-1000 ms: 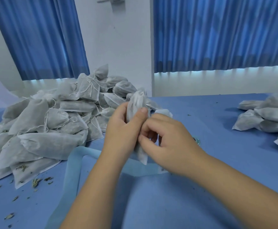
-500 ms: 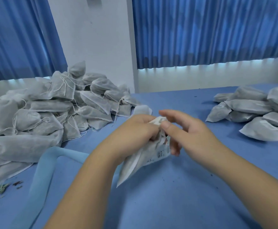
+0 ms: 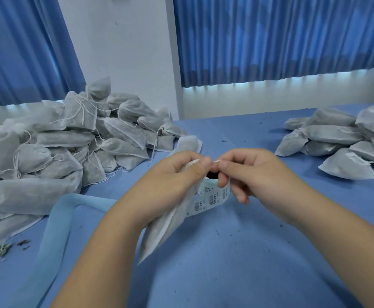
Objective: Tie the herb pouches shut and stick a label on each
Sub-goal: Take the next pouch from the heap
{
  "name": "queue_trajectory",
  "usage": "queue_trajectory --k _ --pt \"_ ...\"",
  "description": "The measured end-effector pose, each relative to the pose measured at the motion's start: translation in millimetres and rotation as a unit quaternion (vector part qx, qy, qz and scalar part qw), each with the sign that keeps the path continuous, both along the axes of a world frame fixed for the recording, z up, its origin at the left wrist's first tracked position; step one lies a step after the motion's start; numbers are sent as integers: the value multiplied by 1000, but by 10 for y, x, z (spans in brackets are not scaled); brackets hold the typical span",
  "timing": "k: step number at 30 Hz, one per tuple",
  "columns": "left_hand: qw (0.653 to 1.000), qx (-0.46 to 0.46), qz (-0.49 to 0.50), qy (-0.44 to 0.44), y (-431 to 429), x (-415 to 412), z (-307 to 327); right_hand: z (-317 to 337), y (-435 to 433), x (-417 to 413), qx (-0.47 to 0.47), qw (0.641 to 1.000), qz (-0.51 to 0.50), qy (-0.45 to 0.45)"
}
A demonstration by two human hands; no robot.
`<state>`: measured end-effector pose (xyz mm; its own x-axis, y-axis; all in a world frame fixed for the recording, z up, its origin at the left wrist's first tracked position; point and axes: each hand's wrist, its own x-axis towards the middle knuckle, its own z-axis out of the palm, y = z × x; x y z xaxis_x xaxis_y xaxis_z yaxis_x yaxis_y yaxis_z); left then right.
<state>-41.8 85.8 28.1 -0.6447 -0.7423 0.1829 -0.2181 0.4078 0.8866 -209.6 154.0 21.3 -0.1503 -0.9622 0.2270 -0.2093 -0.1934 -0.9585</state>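
Left hand (image 3: 170, 181) grips the pouch (image 3: 159, 232); right hand (image 3: 257, 174) pinches the label strip (image 3: 212, 197). Better to peel slowly; then press it flat.

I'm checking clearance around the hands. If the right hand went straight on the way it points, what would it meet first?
The right hand points leftward, so most likely the left hand, which grips the pouch; their fingertips look almost touching above the label strip. Depth is unclear from one view.
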Motion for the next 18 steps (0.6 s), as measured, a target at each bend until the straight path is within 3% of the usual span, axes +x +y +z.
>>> queue_trajectory --k 3,7,14,18 --pt "999 36 0 5 4 -6 1 40 18 -74 -21 999 -7 -28" --pt "984 152 -73 57 46 -22 19 22 9 -17 -65 996 -43 47" --pt "964 203 -94 145 81 -94 20 -69 -37 8 -132 976 -120 122" --pt "956 193 -36 219 80 -122 18 -143 -55 18 -117 974 -96 167"
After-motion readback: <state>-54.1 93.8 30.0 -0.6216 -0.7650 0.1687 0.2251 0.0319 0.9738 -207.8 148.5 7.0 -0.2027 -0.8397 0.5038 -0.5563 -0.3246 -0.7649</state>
